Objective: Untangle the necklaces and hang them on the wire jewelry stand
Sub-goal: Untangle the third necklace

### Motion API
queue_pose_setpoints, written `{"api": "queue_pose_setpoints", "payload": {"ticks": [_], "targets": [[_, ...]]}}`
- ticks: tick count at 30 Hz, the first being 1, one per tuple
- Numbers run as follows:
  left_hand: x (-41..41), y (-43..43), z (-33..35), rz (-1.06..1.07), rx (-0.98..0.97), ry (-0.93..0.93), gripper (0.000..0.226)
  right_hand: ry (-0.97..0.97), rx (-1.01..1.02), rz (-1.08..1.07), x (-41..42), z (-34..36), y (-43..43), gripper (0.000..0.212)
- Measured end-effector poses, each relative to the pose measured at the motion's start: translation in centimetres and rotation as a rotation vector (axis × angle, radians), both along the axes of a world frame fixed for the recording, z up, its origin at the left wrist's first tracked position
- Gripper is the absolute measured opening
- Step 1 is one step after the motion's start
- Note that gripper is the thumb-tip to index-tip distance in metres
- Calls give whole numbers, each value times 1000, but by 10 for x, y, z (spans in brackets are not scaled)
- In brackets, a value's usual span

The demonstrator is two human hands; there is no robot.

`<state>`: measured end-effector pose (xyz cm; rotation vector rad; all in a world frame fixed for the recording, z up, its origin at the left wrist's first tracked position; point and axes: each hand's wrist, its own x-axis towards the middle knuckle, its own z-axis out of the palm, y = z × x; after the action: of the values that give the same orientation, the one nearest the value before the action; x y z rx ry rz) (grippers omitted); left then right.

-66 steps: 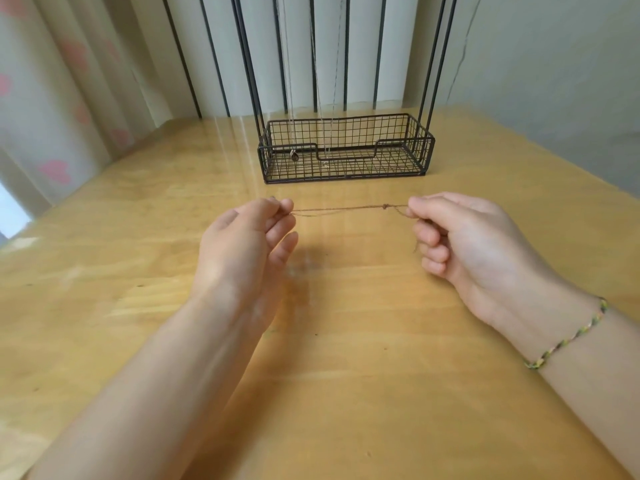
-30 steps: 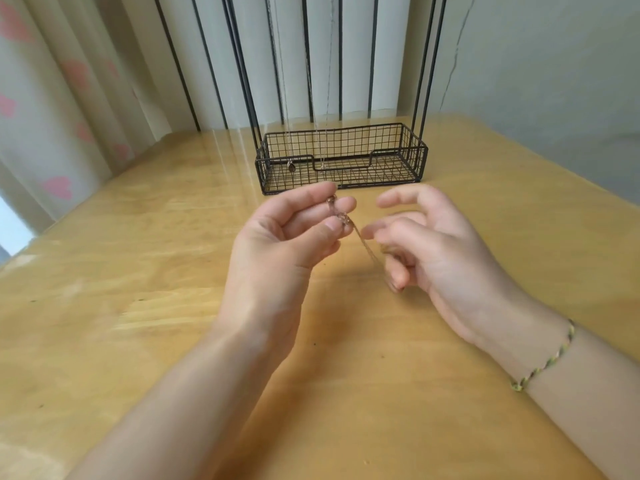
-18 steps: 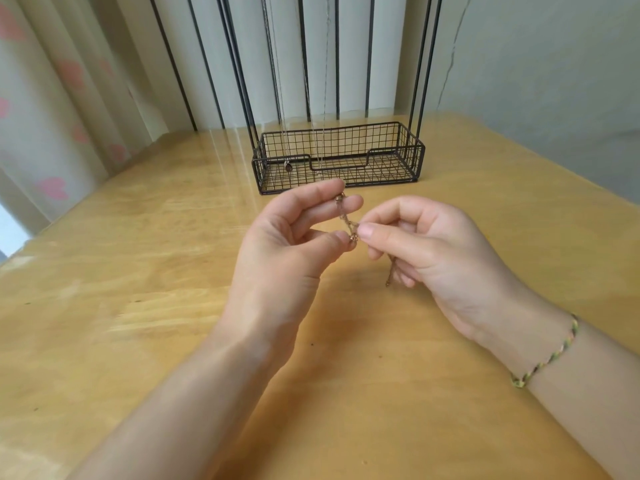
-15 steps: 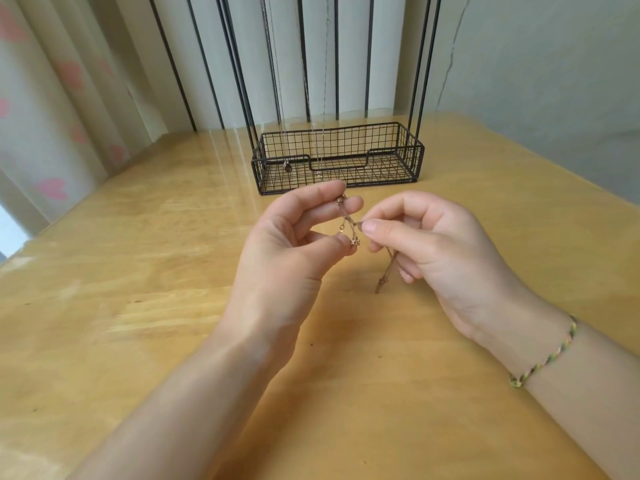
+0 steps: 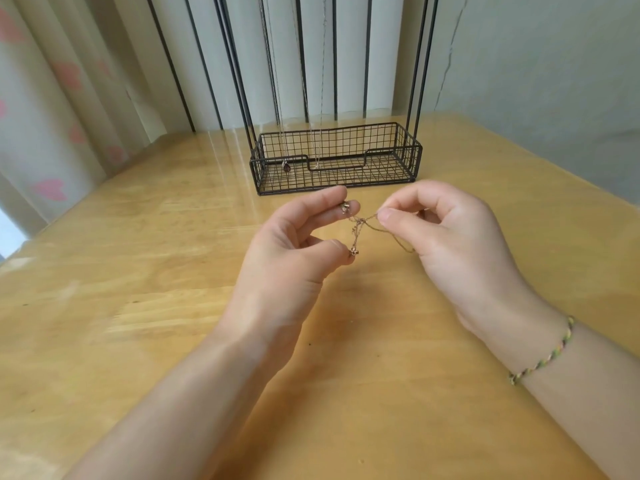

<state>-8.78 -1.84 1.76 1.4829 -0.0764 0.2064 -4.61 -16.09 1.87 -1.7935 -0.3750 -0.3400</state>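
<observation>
Nearest me, the woven green-and-yellow bracelet (image 5: 540,355) sat on the right wrist. Above the glossy pale wooden surface (image 5: 138,306), my left hand (image 5: 287,251) pinched the thin gold chain necklace (image 5: 360,226) at two places, near the forefinger tip and at the thumb. My right hand (image 5: 450,244) pinched a strand between thumb and forefinger. Half a second before, the two hands were almost touching with the chain bunched between them. Now they had drawn a little apart, and the chain had opened into loops around one small snarl. I judged the knot was loosening but not yet free, so hanging had to wait.

There was bare wood on both sides and ahead of the hands. Beyond that stood the black wire jewelry stand (image 5: 332,157) near the far edge, against the wall. The fine chains already hung (image 5: 277,98) on it dangled into its basket on the left side, and the right side looked free.
</observation>
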Motion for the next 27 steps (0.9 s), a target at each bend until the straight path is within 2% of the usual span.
{"api": "queue_pose_setpoints", "payload": {"ticks": [9, 12, 15, 18, 21, 27], "targets": [[-1, -3, 3, -101, -90, 103, 63, -108, -267, -199, -1, -3, 0, 10], [-1, -2, 3, -125, -100, 136, 65, -98, -175, -140, -1, -1, 2, 8], [-1, 0, 3, -111, -135, 167, 64, 14, 43, 50, -4, 0, 4, 13], [-1, 1, 4, -104, -119, 199, 56, 111, 143, 110, -6, -1, 6, 10], [-3, -1, 5, -117, -128, 234, 39, 89, 111, 100, -3, 0, 4, 9], [-4, -1, 5, -197, -146, 250, 33, 78, 78, 169, -5, 4, 2, 11]]}}
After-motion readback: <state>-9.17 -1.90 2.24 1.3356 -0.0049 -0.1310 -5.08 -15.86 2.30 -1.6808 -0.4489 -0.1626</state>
